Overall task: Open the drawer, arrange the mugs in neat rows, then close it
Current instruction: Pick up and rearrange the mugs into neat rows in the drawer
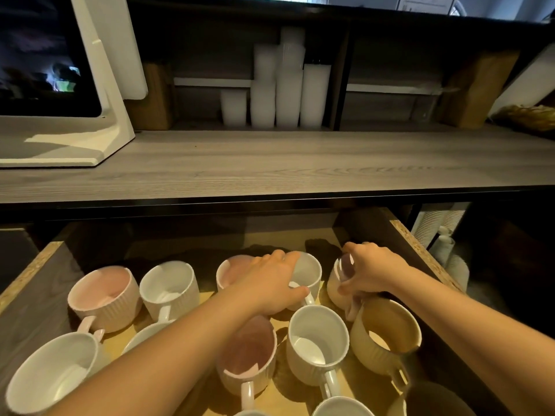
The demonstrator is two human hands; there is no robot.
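Note:
The drawer (pixel 36 265) stands pulled out below the counter, holding several ribbed mugs in pink, white and beige. My left hand (pixel 270 283) grips the rim of a white mug (pixel 309 273) in the back row, beside a pink mug (pixel 232 270). My right hand (pixel 372 270) is closed on a pink mug (pixel 338 280) at the back right, next to the drawer's right wall. Closer to me stand a pink mug (pixel 249 355), a white mug (pixel 318 343) and a beige mug (pixel 387 334). At the left sit another pink mug (pixel 105 295) and white mugs (pixel 168 286).
The grey wooden counter (pixel 270 163) overhangs the drawer's back. A white machine with a dark screen (pixel 60 85) stands at the left. Stacks of white plastic cups (pixel 285 85) fill the shelf behind. More stacked cups (pixel 444 235) lie right of the drawer.

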